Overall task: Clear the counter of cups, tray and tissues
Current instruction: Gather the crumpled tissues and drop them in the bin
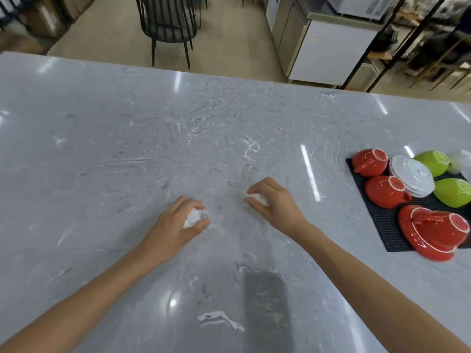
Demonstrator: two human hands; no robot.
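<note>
Marble counter (127, 136), chair (168, 26) beyond; each hand (175, 225) (272, 202) clutches a crumpled tissue (193, 217) (260, 198).

Tabletop (127, 138): polished grey marble-look stone, glossy. Right edge: cups (369, 162) glazed ceramic, shiny; mat (382, 225) black, matt, perforated rubber-like.

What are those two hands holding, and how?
Each holds a crumpled white tissue. The left hand grips one tissue between thumb and curled fingers; the right hand closes round another tissue, mostly hidden under its fingers.
</note>
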